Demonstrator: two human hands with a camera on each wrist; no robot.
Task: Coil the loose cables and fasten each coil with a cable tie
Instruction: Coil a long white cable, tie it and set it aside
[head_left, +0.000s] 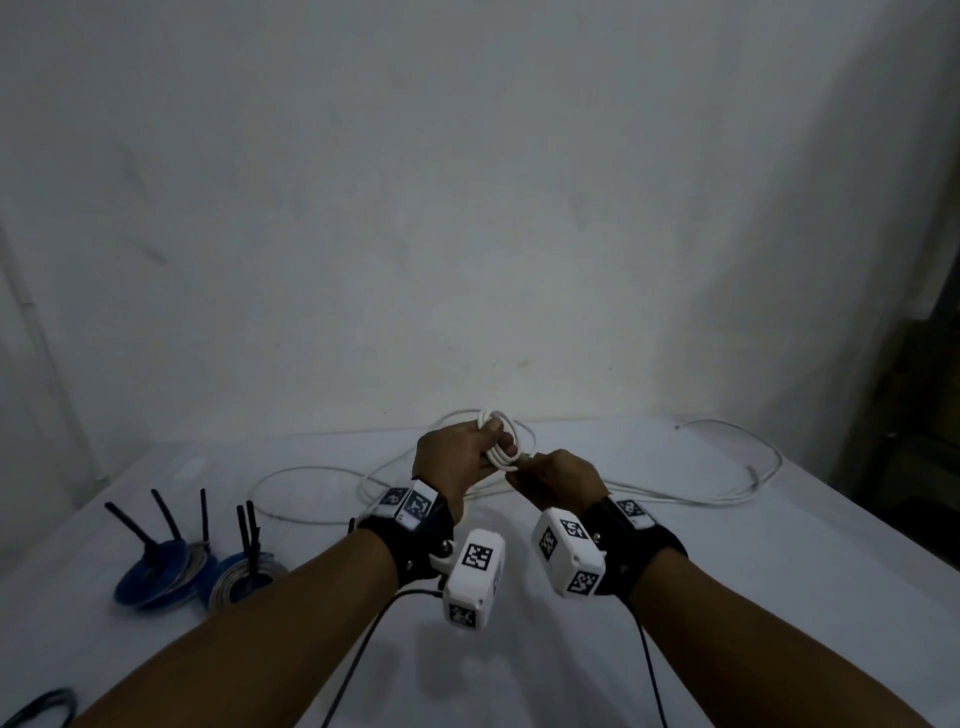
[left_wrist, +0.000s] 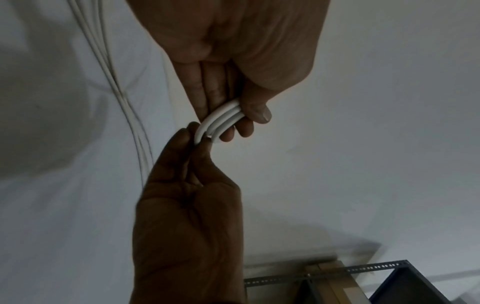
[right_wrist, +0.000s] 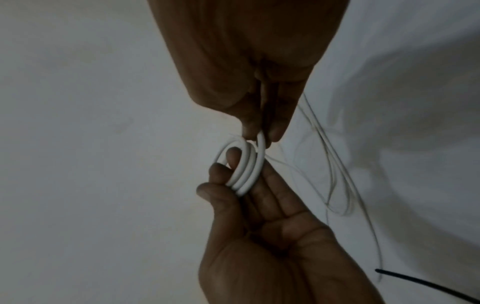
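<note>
A long white cable (head_left: 727, 470) sprawls in loose loops over the white table (head_left: 779, 597). My left hand (head_left: 497, 435) is raised above the table and grips a small coil of that cable (head_left: 501, 454), a few turns side by side between thumb and fingers. The left wrist view shows the coil (left_wrist: 221, 121) under the left thumb (left_wrist: 261, 116). My right hand (head_left: 525, 463) pinches the strand that leaves the coil. Seen from the right wrist, the right hand (right_wrist: 262, 134) nips the strand (right_wrist: 261, 144) just above the coil (right_wrist: 244, 170).
Two blue and grey coils (head_left: 161, 571) (head_left: 244, 577) lie at the table's left, with black ties (head_left: 166, 514) sticking up from them. A dark cable loop (head_left: 41, 709) shows at the bottom left. A perforated metal rack (left_wrist: 363, 271) stands off to the right.
</note>
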